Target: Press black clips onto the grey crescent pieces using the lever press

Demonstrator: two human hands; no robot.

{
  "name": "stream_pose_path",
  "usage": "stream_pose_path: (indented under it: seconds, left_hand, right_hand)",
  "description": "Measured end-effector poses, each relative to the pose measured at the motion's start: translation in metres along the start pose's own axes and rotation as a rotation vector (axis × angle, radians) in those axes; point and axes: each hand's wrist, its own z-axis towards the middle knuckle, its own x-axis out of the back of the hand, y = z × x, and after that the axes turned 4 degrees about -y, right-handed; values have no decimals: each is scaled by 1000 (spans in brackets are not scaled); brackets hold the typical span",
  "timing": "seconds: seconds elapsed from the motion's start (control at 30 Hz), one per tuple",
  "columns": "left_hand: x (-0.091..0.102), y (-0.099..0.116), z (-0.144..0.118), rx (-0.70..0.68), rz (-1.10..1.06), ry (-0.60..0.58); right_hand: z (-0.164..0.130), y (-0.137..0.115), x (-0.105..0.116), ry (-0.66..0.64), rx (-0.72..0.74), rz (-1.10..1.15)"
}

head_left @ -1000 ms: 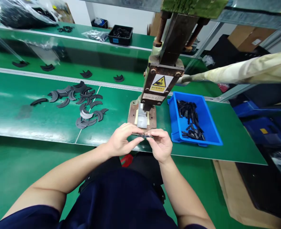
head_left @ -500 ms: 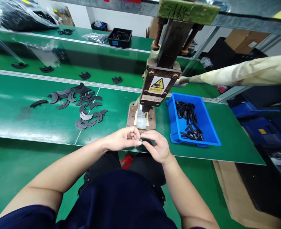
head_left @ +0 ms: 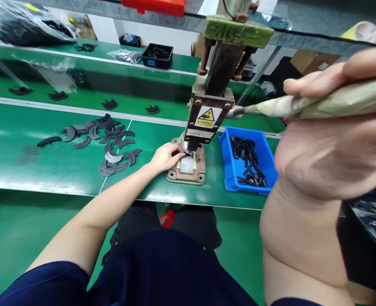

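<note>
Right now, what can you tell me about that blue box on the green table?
The blue box is an open plastic bin with low walls and a rim, and it looks scuffed. It sits flat on the green table, just right of the press, not touching its base. Small black pieces lie loose inside, covering only part of the floor. No hand touches it.

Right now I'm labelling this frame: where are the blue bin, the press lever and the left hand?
blue bin (head_left: 226,163): head view, left wall.
press lever (head_left: 321,104): head view, wrapped handle.
left hand (head_left: 166,156): head view, back of hand.
</note>
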Motion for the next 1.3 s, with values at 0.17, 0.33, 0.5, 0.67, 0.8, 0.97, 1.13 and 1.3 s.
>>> stream_pose_path:
  seconds: [0.17, 0.33, 0.5, 0.67, 0.8, 0.97, 1.13, 1.3]
  left_hand:
    - [4, 5, 3, -166, 70, -76]
    - [3, 1, 5, -185, 64, -69]
    - [2, -1, 1, -160, 68, -84]
    - [10, 0, -21, -177, 71, -62]
    - [43, -17, -52, -94, 170, 37]
    - [115, -57, -89, 178, 475, 70]
    - [152, -79, -100, 345, 577, -158]
    - [151, -82, -90, 349, 599, -281]
  right_hand:
    - [-9, 6, -15, 219, 240, -100]
    - [-61, 20, -19, 158, 276, -188]
    - [-119, 46, -13, 66, 204, -314]
    - [-138, 65, -14, 145, 200, -339]
    - [-137, 75, -19, 235, 221, -342]
    - [-127, 90, -30, 413, 375, -231]
    - [-124, 93, -33, 462, 349, -290]
    - [-130, 89, -25, 380, 317, -309]
